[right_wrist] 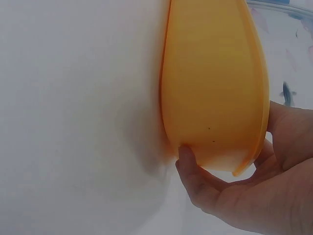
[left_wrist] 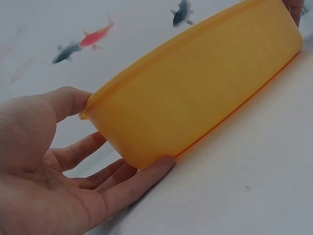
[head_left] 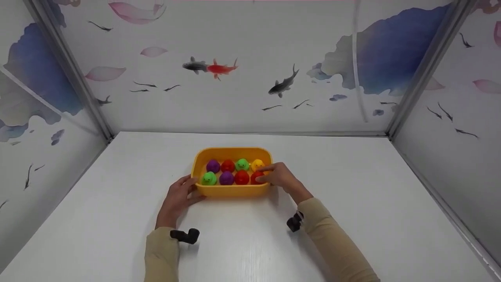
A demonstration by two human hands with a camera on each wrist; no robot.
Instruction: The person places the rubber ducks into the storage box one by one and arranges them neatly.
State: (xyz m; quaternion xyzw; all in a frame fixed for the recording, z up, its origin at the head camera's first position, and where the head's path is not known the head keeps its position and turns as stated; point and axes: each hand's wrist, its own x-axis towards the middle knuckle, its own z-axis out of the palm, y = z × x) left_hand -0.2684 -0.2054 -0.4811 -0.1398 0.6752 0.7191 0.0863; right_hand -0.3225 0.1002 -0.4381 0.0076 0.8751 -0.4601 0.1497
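Note:
A yellow plastic tub (head_left: 231, 191) with rounded corners stands on the white table, holding several small rubber-duck-like toys. Purple, green, red and yellow ones lie in two rows, among them a purple toy (head_left: 226, 178) and a green toy (head_left: 209, 178). At the tub's left end my left hand (head_left: 181, 197) grips it, thumb at the rim and fingers (left_wrist: 146, 181) spread round the lower corner. My right hand (head_left: 282, 177) holds the right end: its thumb side reaches over the rim beside a yellow toy (head_left: 257, 164) and a red toy (head_left: 256, 178), while other fingers (right_wrist: 188, 164) touch the outer wall.
Patterned panels with painted fish close off the white table (head_left: 242, 239) at the back and both sides. A metal post (head_left: 426, 70) rises at the back right corner, another (head_left: 70, 70) at the left. Each wrist carries a small black camera (head_left: 188, 235).

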